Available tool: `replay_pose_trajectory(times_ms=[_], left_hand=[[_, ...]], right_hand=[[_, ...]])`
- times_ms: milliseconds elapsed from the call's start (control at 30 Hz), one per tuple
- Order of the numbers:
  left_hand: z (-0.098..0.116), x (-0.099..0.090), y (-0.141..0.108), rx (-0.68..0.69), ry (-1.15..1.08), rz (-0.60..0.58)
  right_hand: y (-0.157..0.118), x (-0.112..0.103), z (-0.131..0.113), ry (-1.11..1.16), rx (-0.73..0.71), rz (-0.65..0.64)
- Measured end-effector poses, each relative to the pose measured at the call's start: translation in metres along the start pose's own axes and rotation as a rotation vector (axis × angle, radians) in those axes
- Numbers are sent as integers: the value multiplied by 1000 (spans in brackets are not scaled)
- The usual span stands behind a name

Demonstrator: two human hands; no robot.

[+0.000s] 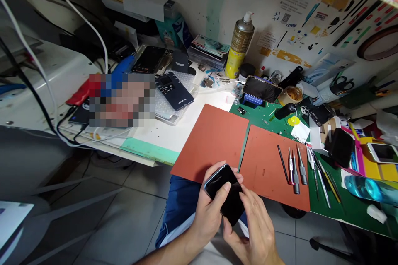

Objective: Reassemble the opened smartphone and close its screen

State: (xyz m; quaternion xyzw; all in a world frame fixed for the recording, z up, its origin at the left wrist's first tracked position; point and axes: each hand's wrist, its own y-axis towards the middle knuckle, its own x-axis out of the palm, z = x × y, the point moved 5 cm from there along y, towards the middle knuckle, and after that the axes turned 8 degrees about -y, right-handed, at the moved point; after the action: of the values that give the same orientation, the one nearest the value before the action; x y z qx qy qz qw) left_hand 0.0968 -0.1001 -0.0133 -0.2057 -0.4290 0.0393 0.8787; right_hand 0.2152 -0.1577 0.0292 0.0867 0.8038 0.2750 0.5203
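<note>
A smartphone (232, 203) with a dark screen is held over my lap, just in front of the bench edge. My left hand (209, 205) wraps round its left side, thumb lying on the glass and fingertips behind the top. On the other side, my right hand (256, 227) touches the phone's right edge and lower corner with fingers and thumb, so both hands grip it. Beyond the phone lie two reddish-brown mats (214, 132). Several screwdrivers (294, 169) rest on the right-hand mat.
A spray can (239, 45) stands by the wall. A phone (262, 89) leans on a blue stand. At right are a white tube (310, 155), tweezers, a clear blue bottle (370, 188) and more phones. Cables (62, 134) and a dark blue device (175, 90) lie left.
</note>
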Motion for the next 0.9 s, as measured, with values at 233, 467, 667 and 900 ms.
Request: replay_pose_trajectory(times_ms=[233,467,667,900], left_hand=[[1,2,1,-14,-44,59],[-1,2,1,-27,-99,63],[-2,1,-1,-46,-111,70],[-6,-1,-3,-87,-121,83]], right_hand=[[-2,-2,-3,-3,12,9],[-2,-3,-3,-35,12,9],[-4,-3,-4,-35,22,14],[-1,-5,-7,-85,51,9]])
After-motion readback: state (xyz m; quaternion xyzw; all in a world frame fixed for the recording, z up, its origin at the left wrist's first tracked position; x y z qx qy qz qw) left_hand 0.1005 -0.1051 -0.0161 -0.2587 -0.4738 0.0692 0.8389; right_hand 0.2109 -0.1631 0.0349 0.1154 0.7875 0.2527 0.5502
